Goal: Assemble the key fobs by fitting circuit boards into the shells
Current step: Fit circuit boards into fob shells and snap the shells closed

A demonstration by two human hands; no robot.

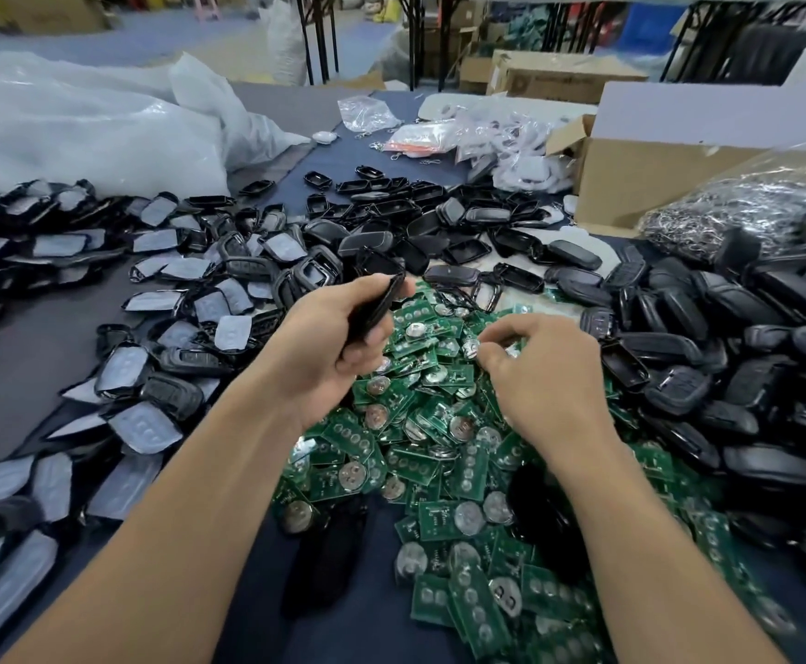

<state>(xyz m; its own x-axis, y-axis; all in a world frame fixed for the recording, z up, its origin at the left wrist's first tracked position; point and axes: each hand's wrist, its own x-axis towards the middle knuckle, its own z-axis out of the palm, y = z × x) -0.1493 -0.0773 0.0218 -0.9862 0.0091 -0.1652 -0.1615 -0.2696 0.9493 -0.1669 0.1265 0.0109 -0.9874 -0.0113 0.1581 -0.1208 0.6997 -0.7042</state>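
we see our left forearm (pixel 176 510) and right forearm (pixel 640 543) bare along all the length that shows, slim and smooth. our left hand (pixel 329 347) and right hand (pixel 545 376) are bare too, the knuckles lightly creased.

We can read no text anywhere, faint dark print on the side of the brown cardboard box (pixel 554 83) at the far end too blurred for us, tiny white markings on the green circuit boards (pixel 439 515) too small to make out
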